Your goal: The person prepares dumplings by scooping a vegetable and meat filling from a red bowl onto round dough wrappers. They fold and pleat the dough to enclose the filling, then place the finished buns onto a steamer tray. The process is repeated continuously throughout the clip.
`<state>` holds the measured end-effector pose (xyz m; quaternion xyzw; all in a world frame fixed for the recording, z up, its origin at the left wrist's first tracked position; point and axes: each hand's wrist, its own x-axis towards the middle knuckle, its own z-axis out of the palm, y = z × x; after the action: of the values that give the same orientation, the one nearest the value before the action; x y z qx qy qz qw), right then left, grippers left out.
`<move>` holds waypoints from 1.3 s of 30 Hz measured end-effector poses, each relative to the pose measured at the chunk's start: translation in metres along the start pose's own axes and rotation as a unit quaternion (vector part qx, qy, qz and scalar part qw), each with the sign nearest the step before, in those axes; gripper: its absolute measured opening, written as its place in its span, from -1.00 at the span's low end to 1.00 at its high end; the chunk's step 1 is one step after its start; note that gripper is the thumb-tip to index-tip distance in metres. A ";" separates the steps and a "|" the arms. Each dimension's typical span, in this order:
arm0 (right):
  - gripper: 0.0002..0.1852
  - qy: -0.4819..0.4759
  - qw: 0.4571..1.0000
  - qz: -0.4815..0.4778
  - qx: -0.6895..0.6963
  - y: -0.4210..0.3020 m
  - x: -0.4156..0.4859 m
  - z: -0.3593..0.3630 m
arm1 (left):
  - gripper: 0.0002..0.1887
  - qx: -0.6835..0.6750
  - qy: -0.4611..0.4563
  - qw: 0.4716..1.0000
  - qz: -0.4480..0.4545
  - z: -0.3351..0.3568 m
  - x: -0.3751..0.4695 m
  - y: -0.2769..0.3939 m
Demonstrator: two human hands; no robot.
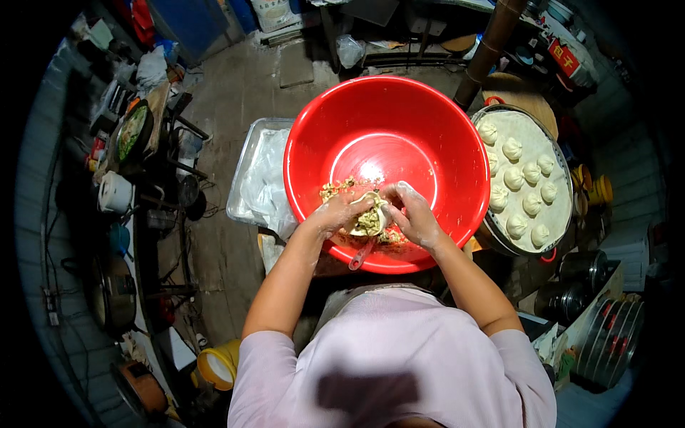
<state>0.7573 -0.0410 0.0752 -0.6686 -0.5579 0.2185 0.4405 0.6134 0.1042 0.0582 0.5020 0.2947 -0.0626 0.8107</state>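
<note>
A round dough wrapper (366, 223) with chopped green filling lies in my left hand (341, 211), over the near side of a large red plastic basin (385, 107). My left thumb rests on the filling. The fingers of my right hand (415, 214) pinch the wrapper's right edge. Beneath my hands, bits of filling (393, 235) cling to the basin's wall. The reddish handle of a utensil (363, 255) leans on the near rim; its head is hidden. To the right, pleated buns (514, 178) sit on a lined round steamer tray (556, 214).
Left of the basin is a clear plastic tub (241, 187) with a floury white sheet. A brown post (489, 48) stands behind the steamer. Shelves with pots (115, 192) line the left, a yellow bucket (219, 366) stands low left, and lidded pots (562, 299) are at right.
</note>
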 end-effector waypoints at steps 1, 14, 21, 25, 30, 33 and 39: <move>-0.83 0.013 1.000 -0.007 -0.005 -0.002 0.001 0.001 | -0.58 0.024 0.009 1.000 -0.005 0.000 0.002 0.001; -0.83 -0.009 0.996 -0.052 -0.068 -0.010 -0.007 -0.006 | -0.62 0.328 -0.094 0.939 -0.041 -0.003 0.009 0.029; -0.83 0.048 0.982 0.106 0.150 0.002 -0.013 -0.003 | -0.38 -0.215 -0.088 0.972 -0.029 -0.015 -0.018 0.026; -0.86 0.064 0.981 0.105 0.150 0.007 -0.008 0.010 | -0.45 -0.404 -0.037 0.891 0.203 0.025 -0.008 -0.038; -0.83 0.074 0.994 -0.050 -0.066 -0.001 0.000 0.010 | -0.62 -0.274 0.160 0.925 0.210 0.039 0.005 -0.044; -0.81 0.063 0.997 0.034 -0.019 -0.012 -0.002 0.003 | -0.65 -0.214 0.171 0.931 0.241 0.035 0.005 -0.045; -0.81 0.059 0.994 -0.045 -0.076 -0.002 -0.002 0.005 | -0.63 -0.151 0.145 0.964 0.165 0.023 0.003 -0.042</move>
<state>0.7516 -0.0406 0.0738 -0.6858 -0.5759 0.1157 0.4296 0.6085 0.0650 0.0316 0.4194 0.3283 0.1905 0.8247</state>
